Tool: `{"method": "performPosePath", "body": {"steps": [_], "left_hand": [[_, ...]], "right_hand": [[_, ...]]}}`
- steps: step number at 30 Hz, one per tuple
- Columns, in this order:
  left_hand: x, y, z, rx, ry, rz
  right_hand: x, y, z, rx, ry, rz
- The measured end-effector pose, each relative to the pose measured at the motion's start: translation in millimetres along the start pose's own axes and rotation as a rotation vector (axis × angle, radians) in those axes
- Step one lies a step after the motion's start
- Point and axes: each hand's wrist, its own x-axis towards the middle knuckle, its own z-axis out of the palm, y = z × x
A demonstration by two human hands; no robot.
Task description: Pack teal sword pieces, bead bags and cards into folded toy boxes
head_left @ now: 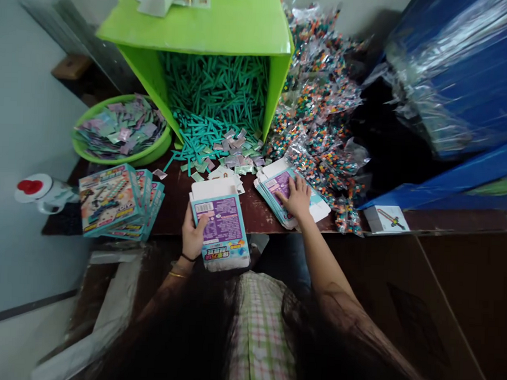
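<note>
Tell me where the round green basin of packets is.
In the head view, the round green basin stands on the left, just left of the big green bin and behind the stacked picture boxes.

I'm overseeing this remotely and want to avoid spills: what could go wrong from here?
The fanned carton stack under the right hand lies close to the table's front edge, so pieces might slide off. The carton in the left hand juts past that edge and could drop if the grip loosens. The unevenly stacked printed boxes might topple if bumped.
</note>
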Motion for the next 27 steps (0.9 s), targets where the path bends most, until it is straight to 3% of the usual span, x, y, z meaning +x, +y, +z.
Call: {"method": "performPosePath", "body": {"steps": [3,5,9,13,17,22,27], "left_hand": [[-16.4,0.2,12.6,-0.019,-0.036,-0.009],[-25.9,0.6,17.1,-0.033,-0.071,-0.025],[-36.7,-3.5,16.2,-0.014,-0.166,-0.083],[-35.7,-8.8,7.2,0.062,-0.203,0.014],[-30.1,-9.2,0.8,0.027,-0.128,0.069],[-12.1,-8.3,5.8,-0.005,0.043,0.002],[11.6,-8.0,5.5,-0.114,-0.014,-0.173]], "right_hand": [[2.1,-11.9,-2.6,0.134,0.157,0.047],[-15.3,-34.8,-1.4,0.329,0.220,-0.056],[-74.4,-89.9,6.5,0.804,-0.009,-0.271],[-108.9,-117.7,18.7,1.027,-0.104,-0.180],[-108.4,-117.8,25.9,1.030,-0.041,-0.095],[-91.7,-120.6,25.2,1.000,-0.203,-0.149],[-81.1,-125.3,35.2,1.005,-0.231,-0.237]]}}
